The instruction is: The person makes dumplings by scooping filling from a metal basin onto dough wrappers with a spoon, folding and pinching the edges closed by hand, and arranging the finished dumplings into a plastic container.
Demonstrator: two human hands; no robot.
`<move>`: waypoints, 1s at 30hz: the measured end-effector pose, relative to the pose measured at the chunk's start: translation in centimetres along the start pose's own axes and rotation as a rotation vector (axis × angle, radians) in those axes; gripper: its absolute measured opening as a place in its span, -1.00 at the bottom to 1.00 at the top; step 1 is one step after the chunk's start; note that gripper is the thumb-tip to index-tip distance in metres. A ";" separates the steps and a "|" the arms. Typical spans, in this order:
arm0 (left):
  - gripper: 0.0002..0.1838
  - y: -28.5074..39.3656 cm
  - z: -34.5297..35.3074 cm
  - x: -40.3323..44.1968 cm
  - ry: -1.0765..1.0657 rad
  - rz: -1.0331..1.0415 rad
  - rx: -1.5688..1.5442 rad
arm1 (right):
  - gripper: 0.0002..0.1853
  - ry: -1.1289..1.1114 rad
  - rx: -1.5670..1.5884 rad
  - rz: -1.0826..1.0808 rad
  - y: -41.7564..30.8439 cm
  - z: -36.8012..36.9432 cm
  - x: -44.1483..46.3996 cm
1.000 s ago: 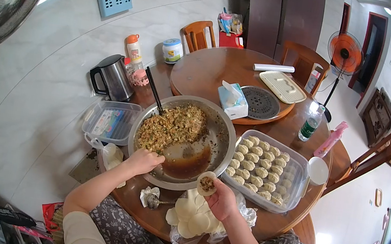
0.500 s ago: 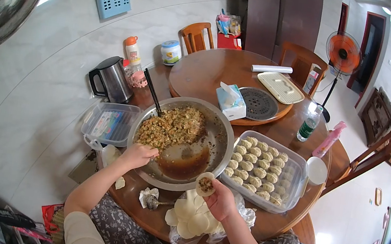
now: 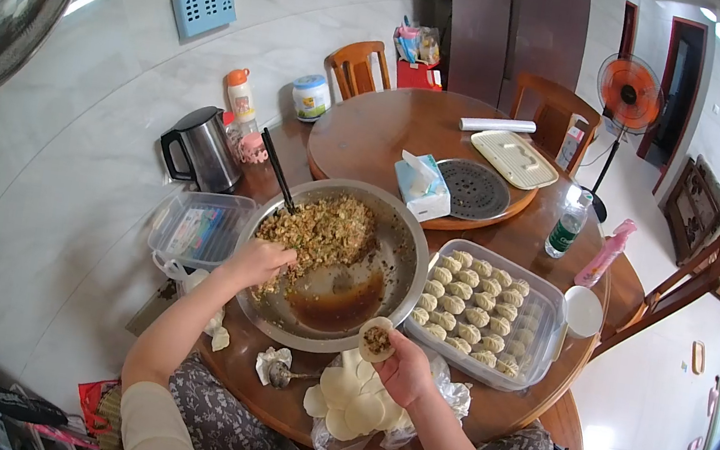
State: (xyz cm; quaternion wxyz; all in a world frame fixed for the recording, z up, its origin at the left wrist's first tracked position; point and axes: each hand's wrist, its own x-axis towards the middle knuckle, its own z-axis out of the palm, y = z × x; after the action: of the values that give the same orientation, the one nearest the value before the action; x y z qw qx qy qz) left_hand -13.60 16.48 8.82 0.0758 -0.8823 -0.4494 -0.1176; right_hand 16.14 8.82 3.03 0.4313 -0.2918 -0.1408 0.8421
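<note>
Had 1 left hand, 1 right hand, 1 filled wrapper, 1 steel bowl, 1 spoon, 1 dumpling box. Dumplings ran to roughly two dozen, exact number unclear. Loose wrappers overlapped too much to count. Chairs: 3 showed. Also counted 1 white bowl, 1 kettle, 1 tissue box, 1 fan.

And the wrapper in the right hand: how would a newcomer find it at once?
Find the big metal bowl on the table. By its near rim, the right hand holds one round, pale wrapper. Filling lies in it, while the piled wrappers nearby show none.
</note>
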 end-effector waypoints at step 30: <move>-0.90 0.3 4.9 7.1 -0.295 0.259 0.531 | -0.66 -0.047 -0.002 0.000 0.0 -0.2 0.0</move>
State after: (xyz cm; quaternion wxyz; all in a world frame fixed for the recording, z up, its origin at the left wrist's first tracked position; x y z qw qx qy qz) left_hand -8.65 23.03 6.03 0.2517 -0.8891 -0.3546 0.1433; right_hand 16.28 8.78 2.89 0.4277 -0.2725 -0.1519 0.8484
